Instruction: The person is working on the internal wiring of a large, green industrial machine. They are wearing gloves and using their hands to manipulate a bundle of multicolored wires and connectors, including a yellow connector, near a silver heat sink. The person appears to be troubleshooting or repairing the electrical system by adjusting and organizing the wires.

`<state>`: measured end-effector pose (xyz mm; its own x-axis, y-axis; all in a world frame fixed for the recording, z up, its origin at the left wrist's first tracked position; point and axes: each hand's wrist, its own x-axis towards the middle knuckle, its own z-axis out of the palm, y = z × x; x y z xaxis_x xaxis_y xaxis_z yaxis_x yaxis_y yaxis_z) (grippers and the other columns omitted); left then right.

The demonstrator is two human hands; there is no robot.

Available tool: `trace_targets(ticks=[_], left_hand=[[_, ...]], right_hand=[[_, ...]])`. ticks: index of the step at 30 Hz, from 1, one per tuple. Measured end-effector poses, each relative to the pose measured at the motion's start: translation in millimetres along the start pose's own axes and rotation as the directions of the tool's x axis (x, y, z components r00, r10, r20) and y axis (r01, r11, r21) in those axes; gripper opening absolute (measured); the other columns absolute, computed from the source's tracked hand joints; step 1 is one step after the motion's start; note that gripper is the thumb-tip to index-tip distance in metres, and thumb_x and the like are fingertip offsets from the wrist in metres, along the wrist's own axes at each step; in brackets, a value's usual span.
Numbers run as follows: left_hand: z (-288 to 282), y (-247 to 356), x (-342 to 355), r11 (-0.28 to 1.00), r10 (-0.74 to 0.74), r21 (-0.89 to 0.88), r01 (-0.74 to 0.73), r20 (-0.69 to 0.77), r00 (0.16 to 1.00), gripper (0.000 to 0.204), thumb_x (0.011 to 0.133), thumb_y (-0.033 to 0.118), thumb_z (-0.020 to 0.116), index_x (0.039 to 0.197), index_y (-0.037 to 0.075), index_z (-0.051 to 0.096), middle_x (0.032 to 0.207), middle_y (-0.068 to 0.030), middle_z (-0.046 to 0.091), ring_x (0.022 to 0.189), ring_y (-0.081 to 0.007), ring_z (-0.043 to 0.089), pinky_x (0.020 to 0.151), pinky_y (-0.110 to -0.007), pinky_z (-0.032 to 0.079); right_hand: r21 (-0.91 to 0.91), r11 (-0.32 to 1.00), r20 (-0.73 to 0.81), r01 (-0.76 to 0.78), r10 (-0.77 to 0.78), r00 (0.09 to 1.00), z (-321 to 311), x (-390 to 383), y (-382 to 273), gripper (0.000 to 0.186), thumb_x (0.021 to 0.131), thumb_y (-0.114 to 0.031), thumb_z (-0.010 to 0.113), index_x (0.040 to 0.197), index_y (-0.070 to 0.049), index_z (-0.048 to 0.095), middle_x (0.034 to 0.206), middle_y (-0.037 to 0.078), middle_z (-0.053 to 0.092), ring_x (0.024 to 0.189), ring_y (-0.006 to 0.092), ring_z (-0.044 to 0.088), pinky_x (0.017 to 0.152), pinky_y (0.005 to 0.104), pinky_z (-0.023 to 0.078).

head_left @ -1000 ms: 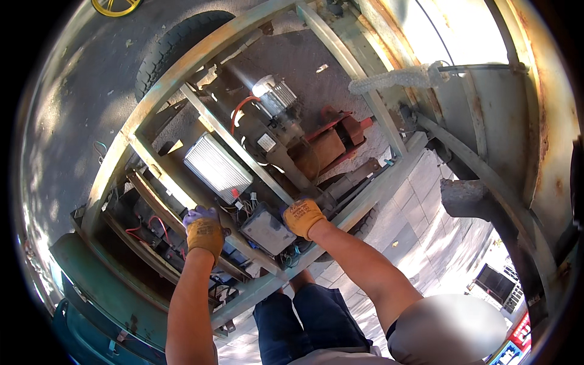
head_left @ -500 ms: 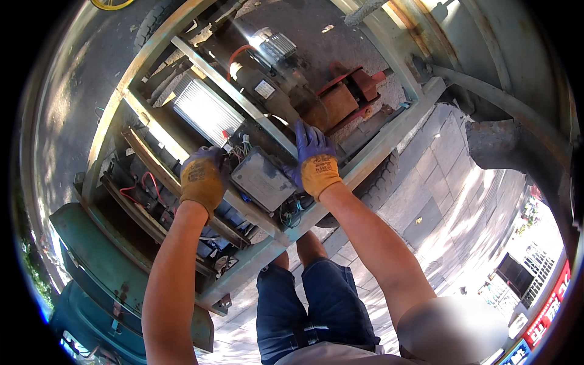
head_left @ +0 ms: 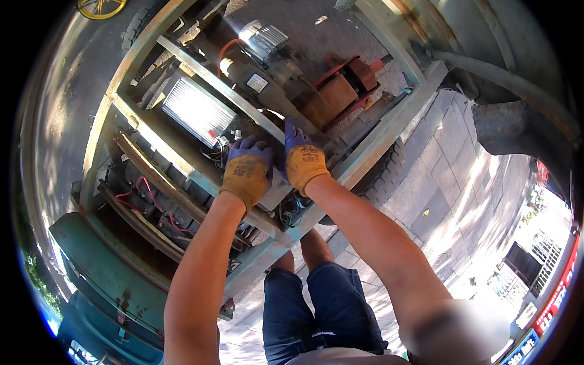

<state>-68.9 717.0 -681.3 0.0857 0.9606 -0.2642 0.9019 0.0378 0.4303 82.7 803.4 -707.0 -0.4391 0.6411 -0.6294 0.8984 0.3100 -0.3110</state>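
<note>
My left hand point(head_left: 246, 173), in a purple and orange glove, is over a grey box point(head_left: 275, 199) inside the metal frame, fingers curled near wires point(head_left: 220, 152); what they hold is hidden. My right hand point(head_left: 302, 155), gloved alike, is at the box's right side, beside the lower end of the crossbar point(head_left: 228, 91), with fingers extended upward and partly hidden. A silver finned housing point(head_left: 196, 111) lies up-left of both hands.
Around them are frame rails point(head_left: 377, 146), a motor point(head_left: 264, 42), a red rusty assembly point(head_left: 347, 91) and red cables point(head_left: 143, 191). A green panel point(head_left: 103, 261) is at left, a curved sheet-metal body point(head_left: 499, 128) at right, paving point(head_left: 438, 182) below.
My left hand has moved right from the frame rail onto the grey box. My right hand has moved up, fingers extending, then slightly left. The view has shifted, bringing more paving into sight.
</note>
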Motion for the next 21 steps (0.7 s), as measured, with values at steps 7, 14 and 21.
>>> trace_targets(ticks=[7,14,21], left_hand=[[-14,14,34,0.993,-0.12,0.035,0.115,0.344,0.931,0.035,0.092,0.02,0.071,0.124,0.01,0.078,0.134,-0.0172,0.075,0.134,-0.0369,0.065,0.116,-0.046,0.048],[-16,27,52,0.97,-0.233,0.179,0.162,0.527,0.817,0.033,0.097,0.021,0.07,0.127,0.011,0.079,0.137,-0.0184,0.075,0.138,-0.0354,0.065,0.116,-0.043,0.05],[-24,37,51,0.942,-0.335,0.204,0.266,0.542,0.771,0.034,0.107,0.021,0.062,0.136,0.013,0.078,0.143,-0.0127,0.074,0.141,-0.0309,0.066,0.123,-0.045,0.043]], right_hand=[[-0.054,0.996,-0.123,0.074,-0.08,0.989,9,-6,2,0.071,0.102,-0.012,0.058,0.168,0.001,0.036,0.151,0.024,0.063,0.14,0.0391,0.063,0.116,0.0485,0.052],[-0.167,0.986,-0.128,0.023,-0.045,0.991,13,-11,-5,0.076,0.094,-0.013,0.073,0.163,0.003,0.043,0.15,0.023,0.065,0.14,0.0372,0.064,0.115,0.0474,0.053],[-0.135,0.991,0.029,-0.016,0.02,0.999,-27,-19,-23,0.076,0.084,-0.011,0.087,0.152,-0.003,0.055,0.149,0.023,0.066,0.141,0.0357,0.064,0.112,0.0458,0.057]])
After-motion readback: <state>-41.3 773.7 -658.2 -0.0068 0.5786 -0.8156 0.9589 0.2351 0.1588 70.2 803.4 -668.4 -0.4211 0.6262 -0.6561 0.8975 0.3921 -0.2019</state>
